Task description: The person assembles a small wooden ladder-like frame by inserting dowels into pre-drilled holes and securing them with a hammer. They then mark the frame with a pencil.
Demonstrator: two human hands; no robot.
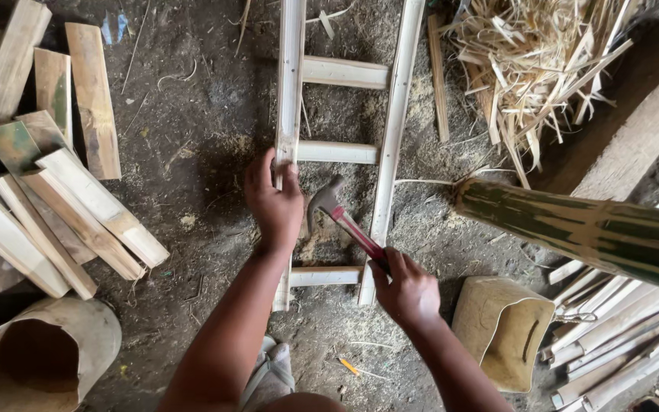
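Sacks sit at the lower edges of the head view: a tan woven bag with a slot handle [502, 329] stands open at lower right, beside the right forearm, and a dull brown sack with a gaping round mouth [43, 355] lies at lower left, partly cut off by the frame. Neither shows any label I can make out.

A thick green-and-yellow mottled bamboo pole [589, 229] juts in from the right edge, its far end out of frame, and it hides part of the bundle of pale split bamboo strips [627, 336] beneath it. A heap of straw-coloured bamboo shavings [535, 57] fills the upper right, cut off at the top. At left a stack of short split wooden slats [55, 206] lies fanned on the dark dirt floor [192, 107], running out of view. A small orange pencil [349, 367] lies on the ground between the forearms.

In the middle lies a pale ladder-like frame of bamboo strips with cross rungs [341, 152]; its top passes out of frame and its left rail is partly covered by the left hand [274, 202], which is closed over that rail, fingers curled round it, pressing it down. The right hand [406, 291] is clenched round the lower end of a claw hammer with a red handle [345, 221], whose steel head hangs just beside the left hand, above the ground between the rails.
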